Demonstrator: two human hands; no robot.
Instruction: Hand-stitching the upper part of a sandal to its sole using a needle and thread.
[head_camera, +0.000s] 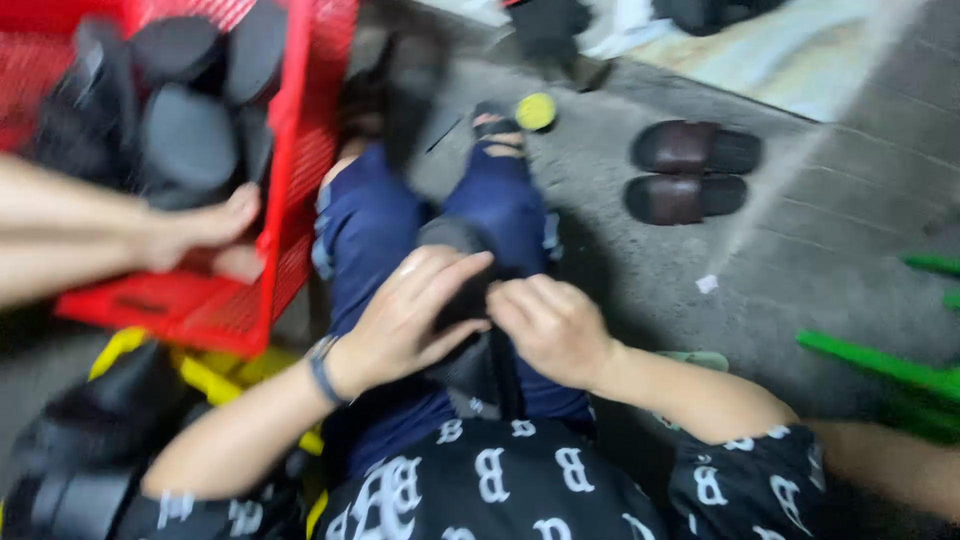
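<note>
A floor-level footwear workshop: bare concrete floor (800, 250), red crate (290, 150) of black soles (185, 140).

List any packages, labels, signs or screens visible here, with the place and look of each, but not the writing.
No signs or screens are in view.
Red plastic crate: upper left, open lattice walls, holding dark oval rubber pieces.
Small white scrap: on the grey floor, right of centre, possibly a paper label; too small to tell.
Round yellow-green lid or tin: on the floor, top centre; blurred.
</note>
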